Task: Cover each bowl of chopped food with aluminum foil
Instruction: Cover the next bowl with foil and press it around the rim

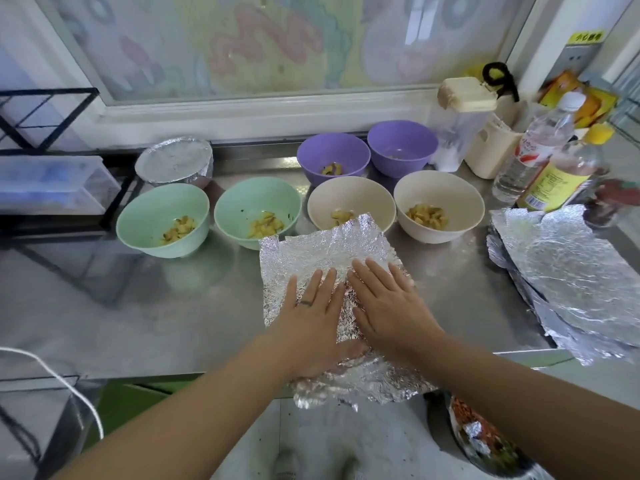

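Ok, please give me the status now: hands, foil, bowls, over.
Left hand and right hand open, flat on foil sheet. Sheet on counter, not yet on a bowl. One covered bowl back left. Beige bowl just behind sheet, uncovered.

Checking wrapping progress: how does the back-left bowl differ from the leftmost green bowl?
The back-left bowl is sealed under foil, contents hidden; the leftmost green bowl is uncovered, chopped food showing. The back-left bowl stands farther back; the leftmost green bowl is in the front row. Both rest on the steel counter.
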Tool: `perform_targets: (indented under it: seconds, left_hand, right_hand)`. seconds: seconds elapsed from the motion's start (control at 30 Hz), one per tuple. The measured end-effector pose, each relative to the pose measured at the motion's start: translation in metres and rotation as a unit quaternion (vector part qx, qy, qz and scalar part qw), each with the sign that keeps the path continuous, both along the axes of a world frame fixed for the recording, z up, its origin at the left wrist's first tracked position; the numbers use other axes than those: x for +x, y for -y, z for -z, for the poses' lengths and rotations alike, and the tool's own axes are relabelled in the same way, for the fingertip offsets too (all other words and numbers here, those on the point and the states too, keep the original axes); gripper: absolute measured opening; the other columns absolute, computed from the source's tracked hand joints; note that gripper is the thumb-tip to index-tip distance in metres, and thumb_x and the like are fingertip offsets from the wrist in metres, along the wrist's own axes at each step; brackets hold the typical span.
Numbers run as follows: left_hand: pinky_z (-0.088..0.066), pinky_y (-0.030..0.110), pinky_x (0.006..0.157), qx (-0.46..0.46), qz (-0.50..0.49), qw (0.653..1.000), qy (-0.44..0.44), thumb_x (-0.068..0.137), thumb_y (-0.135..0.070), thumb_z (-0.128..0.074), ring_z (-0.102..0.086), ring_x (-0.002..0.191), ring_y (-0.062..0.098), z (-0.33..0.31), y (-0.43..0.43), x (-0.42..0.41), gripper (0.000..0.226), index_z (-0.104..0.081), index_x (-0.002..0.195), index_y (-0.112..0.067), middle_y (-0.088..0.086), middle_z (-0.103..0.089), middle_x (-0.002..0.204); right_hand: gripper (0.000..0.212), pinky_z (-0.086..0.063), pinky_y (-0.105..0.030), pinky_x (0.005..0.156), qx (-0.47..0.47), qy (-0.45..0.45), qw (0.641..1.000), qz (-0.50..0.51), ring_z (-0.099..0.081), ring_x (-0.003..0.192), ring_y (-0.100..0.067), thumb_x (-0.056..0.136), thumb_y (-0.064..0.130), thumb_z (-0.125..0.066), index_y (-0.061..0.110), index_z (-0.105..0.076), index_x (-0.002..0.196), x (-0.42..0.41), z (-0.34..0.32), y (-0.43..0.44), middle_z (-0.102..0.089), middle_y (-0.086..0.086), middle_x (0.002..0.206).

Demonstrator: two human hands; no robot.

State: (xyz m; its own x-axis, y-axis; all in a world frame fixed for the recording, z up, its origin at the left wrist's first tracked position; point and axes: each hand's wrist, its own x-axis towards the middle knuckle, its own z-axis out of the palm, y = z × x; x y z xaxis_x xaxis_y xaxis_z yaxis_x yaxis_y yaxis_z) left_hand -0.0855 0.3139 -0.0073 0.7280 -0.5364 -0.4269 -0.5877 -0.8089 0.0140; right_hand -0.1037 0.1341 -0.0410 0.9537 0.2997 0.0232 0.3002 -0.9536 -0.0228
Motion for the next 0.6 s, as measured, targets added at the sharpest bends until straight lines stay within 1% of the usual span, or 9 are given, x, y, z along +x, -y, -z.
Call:
perform_targets:
  seconds: [0.07, 0.13, 0.23, 0.33, 0.47, 0.6]
  left_hand:
    - [0.015, 0.059, 0.119, -0.005, 0.016, 1.0, 0.005, 0.071, -0.093, -0.005, 0.036, 0.146, 0.028, 0.009, -0.005, -0.001, 0.119, 0.023, 0.154, -0.012, 0.009, 0.037, 0.159]
    - [0.014, 0.059, 0.119, -0.016, 0.031, 0.999, 0.017, 0.067, -0.095, -0.003, 0.038, 0.145, 0.028, 0.013, -0.007, 0.0, 0.124, 0.025, 0.154, -0.012, 0.01, 0.038, 0.158]
    - [0.012, 0.057, 0.12, -0.027, 0.037, 0.998, 0.039, 0.068, -0.097, -0.006, 0.036, 0.146, 0.028, 0.018, -0.009, 0.003, 0.125, 0.023, 0.155, -0.012, 0.009, 0.036, 0.159]
    - [0.008, 0.057, 0.121, -0.039, 0.038, 0.997, 0.055, 0.066, -0.097, -0.003, 0.034, 0.147, 0.029, 0.022, -0.01, 0.009, 0.126, 0.021, 0.156, -0.013, 0.01, 0.034, 0.161]
    - [0.008, 0.057, 0.121, -0.045, 0.048, 0.996, 0.066, 0.065, -0.098, -0.001, 0.033, 0.148, 0.028, 0.025, -0.01, 0.014, 0.125, 0.02, 0.156, -0.015, 0.008, 0.031, 0.162]
    - [0.011, 0.06, 0.119, -0.06, 0.02, 0.996, 0.064, 0.064, -0.1, -0.001, 0.035, 0.147, 0.026, 0.027, -0.006, 0.017, 0.125, 0.016, 0.158, -0.019, 0.006, 0.03, 0.163]
  right_hand:
    - [0.068, -0.006, -0.048, 0.124, 0.013, -0.033, 0.999, 0.008, -0.018, 0.155, -0.026, 0.102, 0.048, -0.021, 0.011, -0.036, 0.157, 0.0, 0.004, 0.004, -0.027, -0.008, 0.166]
    - [0.074, -0.001, -0.049, 0.127, 0.022, -0.056, 0.998, 0.015, -0.001, 0.158, -0.023, 0.101, 0.054, -0.01, 0.014, -0.021, 0.162, 0.002, 0.006, 0.008, -0.009, -0.004, 0.17]
    - [0.078, 0.004, -0.047, 0.127, 0.038, -0.068, 0.997, 0.027, 0.011, 0.157, -0.021, 0.098, 0.06, -0.002, 0.017, -0.008, 0.163, 0.004, 0.006, 0.009, 0.004, -0.003, 0.17]
    - [0.081, 0.009, -0.042, 0.127, 0.046, -0.084, 0.995, 0.039, 0.018, 0.155, -0.018, 0.095, 0.063, 0.004, 0.019, 0.001, 0.163, 0.007, 0.007, 0.009, 0.013, -0.001, 0.169]
    - [0.085, 0.012, -0.035, 0.125, 0.077, -0.093, 0.991, 0.053, 0.023, 0.154, -0.016, 0.092, 0.067, 0.003, 0.019, 0.004, 0.162, 0.012, 0.005, 0.009, 0.018, -0.001, 0.168]
    - [0.09, 0.009, -0.031, 0.121, 0.119, -0.103, 0.985, 0.068, 0.018, 0.155, -0.014, 0.09, 0.071, -0.001, 0.019, 0.003, 0.163, 0.016, 0.005, 0.01, 0.015, 0.0, 0.169]
